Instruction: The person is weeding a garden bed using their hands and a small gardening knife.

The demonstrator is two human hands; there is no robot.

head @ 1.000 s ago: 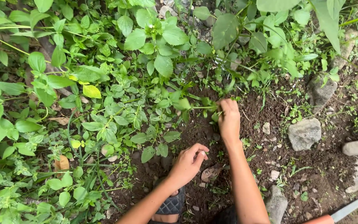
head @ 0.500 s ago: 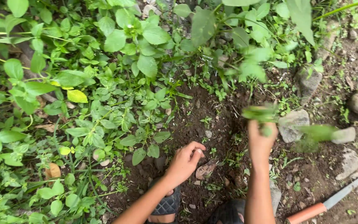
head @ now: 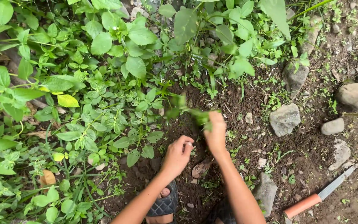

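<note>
Dark, damp garden soil (head: 245, 124) fills the right of the view from above, bordered on the left by a dense bed of broad-leaved green weeds (head: 104, 83). Just right of that weed bed, the person's right hand (head: 216, 135) is lifted off the ground with the forearm rising from the lower edge, its fingers clenched around a leafy green weed sprig (head: 189, 112) that trails leftward over the bed's edge; the sprig is blurred, so its stem and roots cannot be made out. The left hand (head: 178, 155) sits below and left of the right one, at the foot of the weed bed, wrist bent and fingers curled loosely inward over the soil; whether it pinches anything is hard to tell. A foot in a dark quilted sandal (head: 162, 204) shows beneath the left forearm and is cut off by the lower edge. Well right of the weed bed, grey stones (head: 284, 119) lie scattered on the soil, and a knife (head: 320, 195) with an orange handle rests near the lower right, its blade pointing up and right.
</note>
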